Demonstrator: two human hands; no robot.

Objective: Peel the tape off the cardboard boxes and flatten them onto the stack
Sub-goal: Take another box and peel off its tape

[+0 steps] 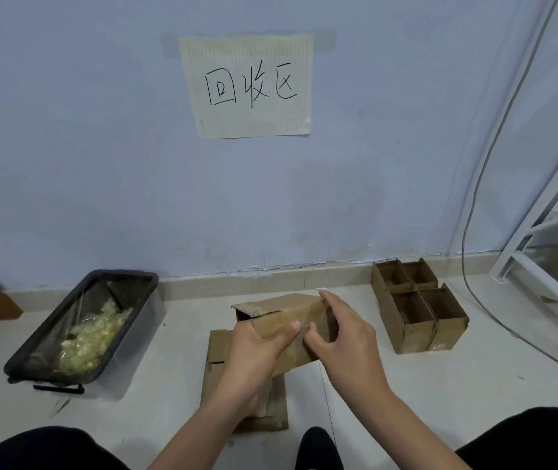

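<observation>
A brown cardboard box (pixel 284 315) is held above the floor in front of me, its far left flap bent open. My left hand (pixel 257 351) grips its near left side, thumb on top. My right hand (pixel 342 334) rests on the box's right end, thumb and fingers pinching at its surface; whether tape is between them I cannot tell. Under the box lies a stack of flattened cardboard (pixel 216 361) on the floor. Several open cardboard boxes (pixel 416 307) stand together at the right by the wall.
A black-rimmed clear bin (pixel 121 279) with crumpled yellowish tape (pixel 91 337) sits at the left. A paper sign (pixel 247 86) hangs on the wall. A white metal rack (pixel 541 239) and a cable (pixel 474 205) are at the right. My knees frame the bottom edge.
</observation>
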